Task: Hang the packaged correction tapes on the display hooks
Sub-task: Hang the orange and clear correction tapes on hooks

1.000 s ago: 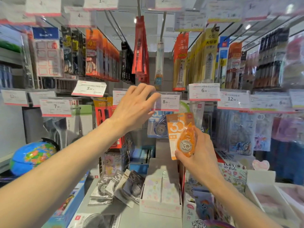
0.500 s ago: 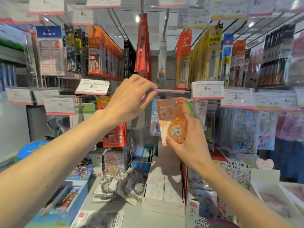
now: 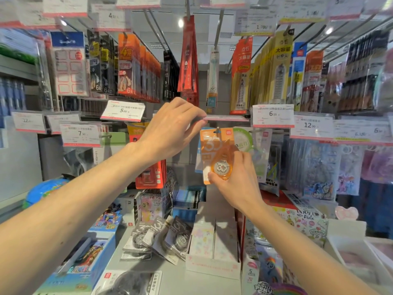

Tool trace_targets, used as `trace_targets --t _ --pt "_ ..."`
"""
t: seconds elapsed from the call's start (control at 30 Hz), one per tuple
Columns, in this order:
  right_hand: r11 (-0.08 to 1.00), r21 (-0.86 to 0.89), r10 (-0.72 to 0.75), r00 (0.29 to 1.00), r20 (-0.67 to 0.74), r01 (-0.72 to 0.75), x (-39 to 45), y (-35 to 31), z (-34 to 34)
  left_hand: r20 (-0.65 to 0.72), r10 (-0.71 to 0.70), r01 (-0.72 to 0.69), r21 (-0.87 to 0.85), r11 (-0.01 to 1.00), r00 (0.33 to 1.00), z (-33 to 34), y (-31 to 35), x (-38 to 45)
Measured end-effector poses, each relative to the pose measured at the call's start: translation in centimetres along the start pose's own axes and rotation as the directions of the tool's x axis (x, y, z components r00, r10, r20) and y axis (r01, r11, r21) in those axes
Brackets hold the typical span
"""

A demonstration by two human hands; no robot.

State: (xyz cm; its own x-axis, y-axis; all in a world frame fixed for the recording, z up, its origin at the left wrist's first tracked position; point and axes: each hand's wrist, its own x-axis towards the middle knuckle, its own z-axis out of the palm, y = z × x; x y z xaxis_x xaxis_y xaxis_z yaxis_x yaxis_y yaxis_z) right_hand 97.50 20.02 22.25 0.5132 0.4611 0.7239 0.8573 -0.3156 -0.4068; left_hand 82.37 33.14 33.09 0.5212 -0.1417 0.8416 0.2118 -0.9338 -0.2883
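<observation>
My left hand (image 3: 170,128) pinches the price tag (image 3: 226,118) and holds it flipped up, clear of the hook (image 3: 217,130) just below my fingertips. My right hand (image 3: 236,179) grips the orange correction tape pack (image 3: 212,152) by its lower part, the hang hole at the hook's tip. Judged stage: this pack is nearly threaded; several grey packs (image 3: 168,241) lie on the desk below, still unhung.

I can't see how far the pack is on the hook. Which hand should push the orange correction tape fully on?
Right, probably. The right hand already grips the orange correction tape pack, whose hang hole sits at the hook tip. The left hand is busy, holding the price tag flap lifted above that hook.
</observation>
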Motion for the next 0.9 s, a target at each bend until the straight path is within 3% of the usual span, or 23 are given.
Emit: trace_targets --t 0.43,0.9 --pt "0.989 -0.041 0.142 0.986 0.082 -0.139 1.0 -0.5 1.5 -0.006 0.015 -0.015 0.037 0.999 1.0 0.1 0.1 -0.7" --pt "0.991 0.056 0.118 0.988 0.097 -0.124 -0.8 0.9 1.2 -0.028 -0.036 0.037 0.037 0.999 0.999 1.4 1.0 -3.6"
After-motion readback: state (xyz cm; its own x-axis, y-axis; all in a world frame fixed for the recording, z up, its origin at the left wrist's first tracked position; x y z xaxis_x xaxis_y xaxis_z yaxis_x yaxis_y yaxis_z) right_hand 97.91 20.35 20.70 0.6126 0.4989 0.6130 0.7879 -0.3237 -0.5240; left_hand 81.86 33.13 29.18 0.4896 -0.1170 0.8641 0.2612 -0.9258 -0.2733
